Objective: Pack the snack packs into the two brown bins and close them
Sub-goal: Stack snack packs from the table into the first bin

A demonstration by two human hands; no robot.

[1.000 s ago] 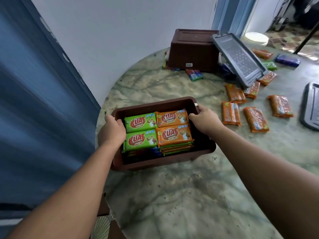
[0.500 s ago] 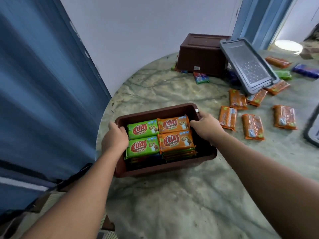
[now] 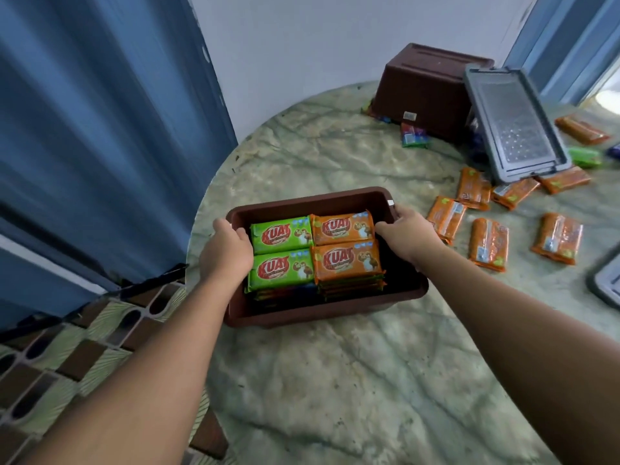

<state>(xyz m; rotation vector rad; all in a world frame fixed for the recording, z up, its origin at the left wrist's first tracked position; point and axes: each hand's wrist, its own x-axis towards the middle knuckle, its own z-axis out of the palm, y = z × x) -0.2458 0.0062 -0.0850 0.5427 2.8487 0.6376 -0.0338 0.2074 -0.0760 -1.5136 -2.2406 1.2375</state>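
A round, green-veined marble surface [image 3: 335, 380] stands near a white wall, with blue curtains to the left and patterned floor tiles below. Near the surface's left edge sits an open brown bin [image 3: 303, 202], its long axis running left to right. Inside it lie stacked snack packs: two green packs [image 3: 281, 251] on the left and two orange packs [image 3: 345, 246] on the right, labels up, their long sides parallel to the bin's long axis, with more packs beneath. The left hand [image 3: 226, 251] grasps the bin's left rim, fingers curled over it; the right hand [image 3: 404, 233] grips the right rim near the far corner. At the back, a second brown bin [image 3: 426, 92] rests upside down, a few packs poking from under it. A grey lid [image 3: 513, 125] leans tilted against its right side. Loose orange packs [image 3: 488, 248] lie scattered right of the open bin, pointing various ways. Another grey lid's corner [image 3: 607, 283] shows at the right edge.
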